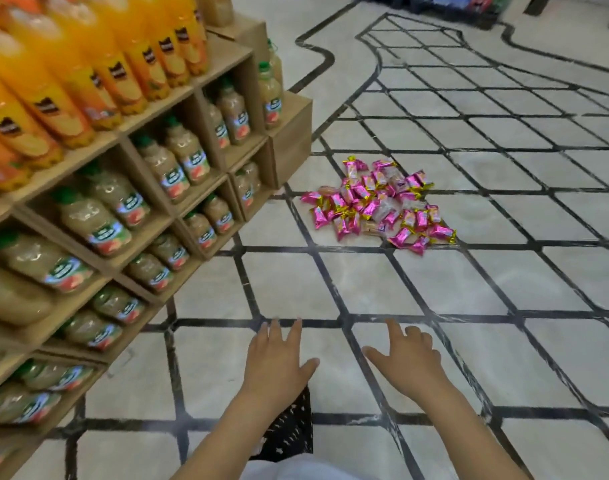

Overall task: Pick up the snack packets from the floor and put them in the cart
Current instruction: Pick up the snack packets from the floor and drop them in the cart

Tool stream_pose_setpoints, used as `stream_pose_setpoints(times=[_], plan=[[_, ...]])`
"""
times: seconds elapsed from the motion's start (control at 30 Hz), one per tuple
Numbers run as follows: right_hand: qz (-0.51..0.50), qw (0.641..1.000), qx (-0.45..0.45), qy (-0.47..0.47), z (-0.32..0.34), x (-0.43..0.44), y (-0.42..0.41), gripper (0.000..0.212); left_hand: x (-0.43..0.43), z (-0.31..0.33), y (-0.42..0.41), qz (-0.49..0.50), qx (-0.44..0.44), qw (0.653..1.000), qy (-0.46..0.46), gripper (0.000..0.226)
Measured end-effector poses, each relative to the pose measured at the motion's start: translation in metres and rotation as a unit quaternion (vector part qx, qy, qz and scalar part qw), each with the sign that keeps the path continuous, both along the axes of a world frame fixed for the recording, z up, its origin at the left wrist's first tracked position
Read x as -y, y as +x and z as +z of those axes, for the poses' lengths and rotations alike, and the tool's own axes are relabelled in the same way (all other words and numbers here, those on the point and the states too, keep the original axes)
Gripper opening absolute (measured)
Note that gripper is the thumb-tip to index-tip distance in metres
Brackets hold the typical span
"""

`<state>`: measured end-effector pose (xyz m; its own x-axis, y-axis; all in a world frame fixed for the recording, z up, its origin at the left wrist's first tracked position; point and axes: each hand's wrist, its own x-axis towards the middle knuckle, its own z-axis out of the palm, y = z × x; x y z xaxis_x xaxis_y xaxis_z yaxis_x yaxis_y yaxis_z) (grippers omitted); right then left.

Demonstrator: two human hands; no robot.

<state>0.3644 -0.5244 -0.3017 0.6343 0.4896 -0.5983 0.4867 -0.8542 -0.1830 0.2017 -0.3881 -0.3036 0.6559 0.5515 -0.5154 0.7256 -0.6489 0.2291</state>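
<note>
The fingers (294,332) of the left hand (277,365) are straight and spread, thumb out to the side, holding nothing. The fingers (395,332) of the right hand (408,367) are loosely spread too, the forefinger out in front and the others slightly bent, also holding nothing. Both hands hang palm-down above the floor (365,289), close to each other but apart, with bare forearms running back to the lower edge of view. Beneath the left wrist lies a dark cloth with small pale marks (289,431).

The snack packets (376,206), mostly pink with gold ends and a few pale ones among them, lie in a loose heap on the floor well ahead of the hands. Only pale tiles with black grid lines lie between hands and heap.

To the left stands a wooden shelf unit (150,109). Its top rows hold orange juice bottles (71,64), and its lower compartments hold pale juice bottles with green caps (178,157). A wooden box (292,140) at the unit's end stands near the heap's left side, not touching it. Far off at the top is a dark, blurred display (462,5).
</note>
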Motion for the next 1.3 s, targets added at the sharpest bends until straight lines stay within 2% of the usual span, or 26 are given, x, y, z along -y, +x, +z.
stream_pose_setpoints(times=[0.37,0.57,0.73,0.9,1.07,1.3], plan=[[-0.055,0.998,0.021,0.032,0.011,-0.160,0.105,0.079,-0.179,0.010,0.129,-0.059,-0.014,0.998,0.011,0.081],[-0.086,0.996,-0.017,0.031,-0.007,-0.188,0.146,0.081,-0.227,-0.004,0.188,-0.057,-0.035,0.998,0.008,0.084],[-0.086,0.996,-0.020,0.013,-0.030,-0.209,0.233,0.081,-0.248,-0.026,0.264,-0.064,-0.049,0.997,0.003,0.086],[-0.048,0.998,-0.032,0.007,-0.060,-0.254,0.348,0.081,-0.278,-0.050,0.360,-0.036,-0.071,0.997,0.025,0.086],[-0.040,0.998,-0.050,-0.001,-0.084,-0.286,0.446,0.080,-0.294,-0.074,0.441,0.004,-0.084,0.996,-0.018,0.085],[-0.001,0.994,-0.099,-0.057,-0.148,-0.317,0.519,0.082,-0.322,-0.123,0.492,0.107,-0.116,0.987,-0.028,0.083]])
